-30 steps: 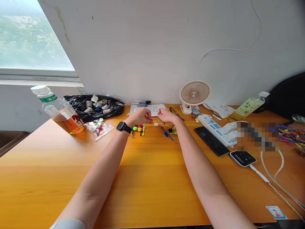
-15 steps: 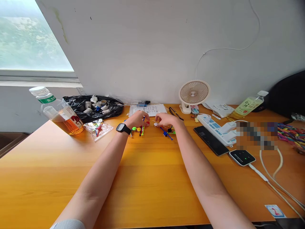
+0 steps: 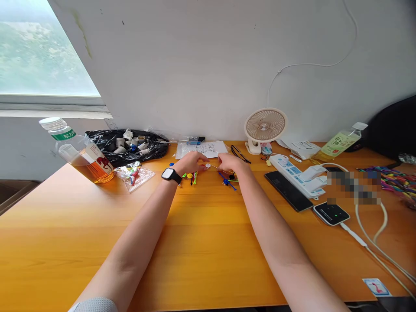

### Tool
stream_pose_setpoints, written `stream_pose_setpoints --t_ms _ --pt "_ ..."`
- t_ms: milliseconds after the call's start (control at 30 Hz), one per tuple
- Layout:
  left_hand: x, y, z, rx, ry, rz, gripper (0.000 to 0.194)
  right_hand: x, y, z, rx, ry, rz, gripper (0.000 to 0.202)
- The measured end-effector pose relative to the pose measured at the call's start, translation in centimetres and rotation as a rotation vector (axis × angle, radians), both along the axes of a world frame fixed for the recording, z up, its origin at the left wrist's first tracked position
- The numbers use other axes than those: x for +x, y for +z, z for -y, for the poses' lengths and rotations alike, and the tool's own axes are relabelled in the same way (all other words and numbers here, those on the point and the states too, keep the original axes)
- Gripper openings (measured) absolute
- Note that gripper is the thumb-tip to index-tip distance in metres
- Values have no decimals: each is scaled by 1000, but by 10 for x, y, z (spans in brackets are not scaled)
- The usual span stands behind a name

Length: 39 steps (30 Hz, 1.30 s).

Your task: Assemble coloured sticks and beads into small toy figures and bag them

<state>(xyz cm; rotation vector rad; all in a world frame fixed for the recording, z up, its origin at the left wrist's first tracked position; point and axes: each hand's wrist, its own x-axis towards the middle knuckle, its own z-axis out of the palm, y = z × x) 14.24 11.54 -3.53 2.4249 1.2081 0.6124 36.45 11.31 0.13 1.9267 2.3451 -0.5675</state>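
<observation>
The person's right hand [image 3: 229, 163] pinches a thin pale stick [image 3: 213, 166] pointing at a small white disc [image 3: 208, 166] between the separated hands; the left hand [image 3: 191, 164] curls beside the disc, its grip too small to tell.

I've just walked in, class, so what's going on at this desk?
A person is handling small colourful pieces with both hands over a wooden desk. The right hand seems to pinch a thin stick, which runs towards a small white disc. The left hand is close beside the disc; whether it grips anything is unclear. A yellow piece lies near the left hand, a blue piece near the right.
</observation>
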Motion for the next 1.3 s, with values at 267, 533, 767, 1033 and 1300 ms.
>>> stream_pose_setpoints --t_ms 267,533,767,1033,1300 --pt "4 0 3 -7 37 -50 28 -5 -4 1 -83 51 -69 22" --pt "4 0 5 -29 11 5 25 -2 -3 1 -147 54 -183 25" --pt "8 0 7 -2 18 26 28 -3 5 8 -177 24 -236 28" --pt "12 5 8 89 -21 33 31 -9 -1 5 -136 -8 -223 32" --pt "-4 16 5 98 64 82 26 15 9 -4 12 -43 -118 22"
